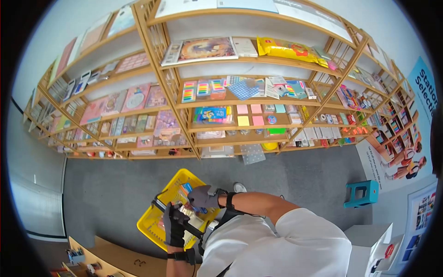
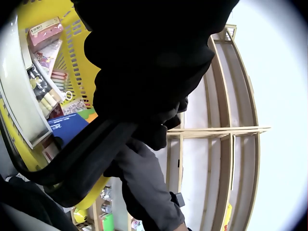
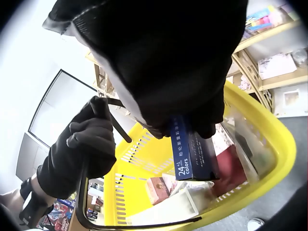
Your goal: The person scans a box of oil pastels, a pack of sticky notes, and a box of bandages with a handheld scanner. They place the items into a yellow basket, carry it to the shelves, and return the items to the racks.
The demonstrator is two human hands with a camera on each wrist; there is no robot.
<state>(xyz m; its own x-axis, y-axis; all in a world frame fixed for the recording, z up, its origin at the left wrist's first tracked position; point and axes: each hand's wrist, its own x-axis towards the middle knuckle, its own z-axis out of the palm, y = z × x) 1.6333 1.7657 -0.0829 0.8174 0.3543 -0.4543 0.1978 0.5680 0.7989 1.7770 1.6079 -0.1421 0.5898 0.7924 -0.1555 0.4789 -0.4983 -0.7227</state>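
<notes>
My gloved left hand (image 1: 174, 227) grips the black handle (image 2: 91, 159) of a yellow shopping basket (image 3: 284, 149). In the right wrist view, its fingers wrap round the handle at the left. My gloved right hand (image 1: 204, 198) reaches over the basket and holds a dark blue box (image 3: 185, 156) marked "24+1 colors", the box pointing down among the goods. Inside the basket lie a small pink box (image 2: 45, 33), a white tray-like container (image 2: 26, 82), a packet with yellowish sticks (image 2: 44, 91) and other packs. My right fingertips partly hide the top of the blue box.
Ahead stand wooden shelves (image 1: 207, 102) stocked with stationery, sticky notes and books. A teal stool (image 1: 362, 194) is on the grey floor at the right. A wooden counter (image 1: 124, 256) lies behind the basket at lower left, and a white cabinet (image 1: 367, 240) at lower right.
</notes>
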